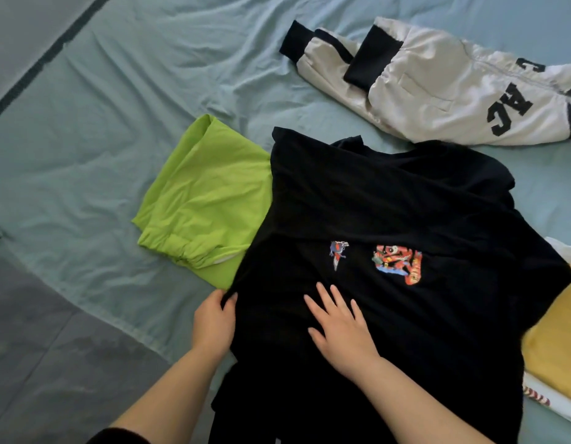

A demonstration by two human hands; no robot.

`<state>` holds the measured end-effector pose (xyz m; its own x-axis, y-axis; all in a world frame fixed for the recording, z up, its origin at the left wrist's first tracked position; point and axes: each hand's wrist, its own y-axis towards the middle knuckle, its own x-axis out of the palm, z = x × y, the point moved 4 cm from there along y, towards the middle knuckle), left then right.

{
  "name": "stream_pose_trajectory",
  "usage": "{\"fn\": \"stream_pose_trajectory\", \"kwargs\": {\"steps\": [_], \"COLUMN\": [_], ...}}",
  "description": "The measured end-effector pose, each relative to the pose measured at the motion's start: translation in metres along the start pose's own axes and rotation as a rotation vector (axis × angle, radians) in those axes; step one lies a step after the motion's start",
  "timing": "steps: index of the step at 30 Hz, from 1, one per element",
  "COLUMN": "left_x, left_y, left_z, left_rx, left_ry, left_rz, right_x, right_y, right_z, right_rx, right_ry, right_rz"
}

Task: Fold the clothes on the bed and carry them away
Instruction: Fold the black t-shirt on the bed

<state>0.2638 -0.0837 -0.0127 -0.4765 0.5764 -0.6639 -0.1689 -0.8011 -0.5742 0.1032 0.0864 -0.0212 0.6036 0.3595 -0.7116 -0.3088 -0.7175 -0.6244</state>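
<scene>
1. The fingers [220, 299] of the left hand [212, 322] are curled. They pinch the left edge of the black T-shirt [389, 203].
2. The fingers [325, 298] of the right hand [341, 338] are straight and spread wide. They lie flat on the shirt, just below its little colour picture [398, 262]. This hand holds nothing; it only presses down.
3. The shirt lies spread on the bed [117, 91], right in front of the person. It is bunched and creased near the top, so it does not look folded yet.
4. I think the shirt is soft, floppy and light. It will sag and slide if only one spot is lifted. It cannot break.
5. A good place to take hold is the side edge or a corner, with one hand pressing the middle flat so the fold comes out straight.
6. A green piece of clothing [200, 200] lies to the left. The shirt's edge covers part of it, so pulling the shirt could drag it along.
7. A white and black jacket [438, 88] lies farther up the bed. It looks thicker and puffier, and probably needs both hands.
8. A yellow cloth [556, 341] sits at the right edge, just beside the shirt.
</scene>
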Motion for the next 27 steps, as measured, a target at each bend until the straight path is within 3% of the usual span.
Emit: {"fn": "stream_pose_trajectory", "kwargs": {"steps": [3,7,9,12,14,16,19,22,25,27], "left_x": [-0.008,-0.002,0.024,0.058,0.071,0.070,0.054,0.043,0.050,0.063], "left_y": [-0.003,-0.012,-0.007,0.015,0.036,0.054,0.068,0.086,0.115,0.139], "left_z": [0.019,0.071,0.102,0.141,0.149,0.154,0.187,0.248,0.307,0.331], "left_rx": [0.044,0.463,0.675,0.887,0.899,0.846,0.943,1.054,1.037,0.903], "left_ry": [0.056,0.327,0.501,0.756,0.889,0.973,0.878,0.742,0.634,0.536], "left_rz": [0.083,0.282,0.212,0.094,-0.002,-0.072,0.059,0.148,0.050,-0.103], "right_x": [-0.022,-0.050,-0.048,-0.033,-0.035,-0.057,-0.112,-0.171,-0.228,-0.257], "right_y": [0.007,0.023,0.037,0.054,0.058,0.060,0.064,0.077,0.096,0.112], "right_z": [-0.002,0.009,0.020,0.030,0.035,0.044,0.074,0.120,0.162,0.185], "right_rx": [0.005,0.074,0.167,0.185,0.144,0.113,0.196,0.293,0.339,0.395], "right_ry": [0.101,0.108,0.097,0.052,0.065,0.154,0.347,0.366,0.223,0.130], "right_rz": [0.145,0.432,0.357,0.068,0.001,0.057,0.254,0.426,0.561,0.639]}}
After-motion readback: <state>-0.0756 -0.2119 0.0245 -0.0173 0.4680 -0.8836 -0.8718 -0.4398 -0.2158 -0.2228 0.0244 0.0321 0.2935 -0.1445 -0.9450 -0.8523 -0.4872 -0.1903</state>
